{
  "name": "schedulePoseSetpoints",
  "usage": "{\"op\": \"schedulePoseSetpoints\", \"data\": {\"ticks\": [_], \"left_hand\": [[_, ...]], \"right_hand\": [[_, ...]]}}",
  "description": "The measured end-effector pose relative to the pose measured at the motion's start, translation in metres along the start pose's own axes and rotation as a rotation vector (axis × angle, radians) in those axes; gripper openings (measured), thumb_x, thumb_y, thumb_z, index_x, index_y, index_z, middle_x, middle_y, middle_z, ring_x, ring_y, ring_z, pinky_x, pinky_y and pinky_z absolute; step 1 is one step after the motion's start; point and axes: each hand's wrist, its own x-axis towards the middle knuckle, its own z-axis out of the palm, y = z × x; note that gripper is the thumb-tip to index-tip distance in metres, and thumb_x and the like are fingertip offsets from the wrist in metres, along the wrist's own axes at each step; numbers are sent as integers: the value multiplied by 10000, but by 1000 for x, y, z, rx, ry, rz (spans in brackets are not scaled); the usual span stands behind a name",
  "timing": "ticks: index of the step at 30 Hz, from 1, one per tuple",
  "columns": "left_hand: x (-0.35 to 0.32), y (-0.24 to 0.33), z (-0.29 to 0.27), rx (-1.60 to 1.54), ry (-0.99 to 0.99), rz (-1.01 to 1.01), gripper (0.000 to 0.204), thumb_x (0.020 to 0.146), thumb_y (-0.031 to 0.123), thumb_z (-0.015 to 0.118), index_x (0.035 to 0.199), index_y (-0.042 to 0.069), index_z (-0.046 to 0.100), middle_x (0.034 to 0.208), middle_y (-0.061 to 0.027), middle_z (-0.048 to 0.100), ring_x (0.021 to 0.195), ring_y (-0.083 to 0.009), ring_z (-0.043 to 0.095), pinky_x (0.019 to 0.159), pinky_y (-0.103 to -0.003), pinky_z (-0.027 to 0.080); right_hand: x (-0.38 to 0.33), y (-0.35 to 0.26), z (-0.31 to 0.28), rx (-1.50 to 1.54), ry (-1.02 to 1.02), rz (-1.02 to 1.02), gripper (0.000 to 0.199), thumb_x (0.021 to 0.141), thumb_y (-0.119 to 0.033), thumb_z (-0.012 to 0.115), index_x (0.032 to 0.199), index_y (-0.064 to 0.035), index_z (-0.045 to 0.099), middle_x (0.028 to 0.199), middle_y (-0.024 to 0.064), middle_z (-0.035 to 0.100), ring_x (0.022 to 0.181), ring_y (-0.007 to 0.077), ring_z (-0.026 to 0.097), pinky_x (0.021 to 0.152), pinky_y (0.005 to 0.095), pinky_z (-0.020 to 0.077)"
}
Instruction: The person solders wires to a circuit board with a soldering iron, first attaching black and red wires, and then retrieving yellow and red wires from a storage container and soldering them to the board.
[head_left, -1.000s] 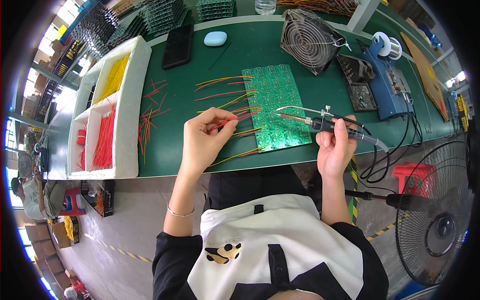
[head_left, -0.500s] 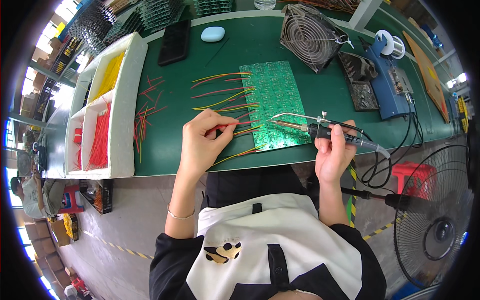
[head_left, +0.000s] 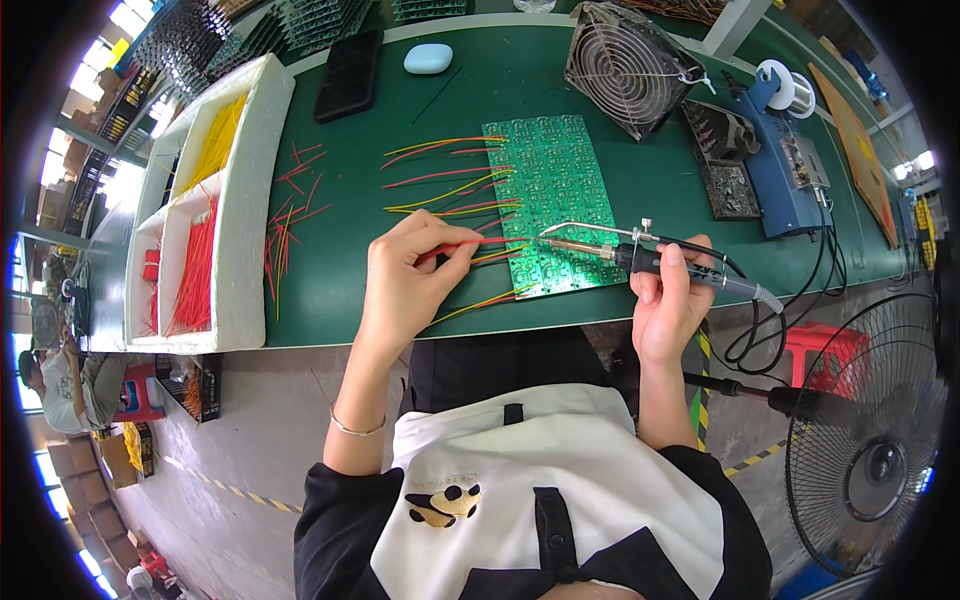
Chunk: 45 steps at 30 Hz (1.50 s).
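Note:
My left hand (head_left: 415, 275) pinches a red wire (head_left: 490, 241), whose far end reaches onto the green circuit board (head_left: 565, 190). In my right hand (head_left: 672, 300) is a soldering iron (head_left: 640, 260), closed in my fingers, with a thin bent metal feed tube (head_left: 590, 228) fixed along it. The iron's tip points left and meets the board close to the end of that wire; whether it touches the wire I cannot tell. Several red and yellow wires (head_left: 445, 188) stick out leftward from the board's left edge.
Left of the board lie loose short wires (head_left: 290, 225) and a white foam box (head_left: 245, 210) of red and yellow wires. A phone (head_left: 349, 75) and a pale blue case (head_left: 428, 59) lie farther back. At the right stand a square fan (head_left: 625, 70) and a blue solder feeder (head_left: 775, 160).
Both hands stay almost where they were, with the red wire and the iron still held at the board. The whole view has shifted very slightly.

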Motion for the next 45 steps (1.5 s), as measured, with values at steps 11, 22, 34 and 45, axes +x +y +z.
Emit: {"op": "schedulePoseSetpoints", "data": {"ticks": [11,22,34,45], "left_hand": [[-1,-1,1,-5,15,13,120,723,-27,631,817,25,686,664,7,524,547,-37,362,459,-199,231],[0,-3,1,3,16,30,133,711,-32,625,810,30,688,655,11,508,527,-35,335,452,-201,219],[-1,2,1,51,47,92,165,689,-46,633,823,36,687,671,-8,498,479,-44,333,427,-202,269],[-2,-1,3,35,62,94,151,708,-45,629,819,37,689,668,19,500,484,-24,284,436,-198,205]], "right_hand": [[1,-1,5,-116,43,-16,145,879,-160,523,830,-45,449,663,-16,411,461,36,337,439,213,252],[1,0,5,-135,40,-24,149,880,-163,521,824,-48,444,660,-17,411,456,35,339,435,212,254],[1,2,1,-47,12,-35,122,865,-78,540,808,1,467,795,19,443,502,43,381,413,186,323],[1,-1,9,-196,-9,-33,146,878,-125,526,798,-47,432,721,-8,411,479,38,348,437,200,276]]}}
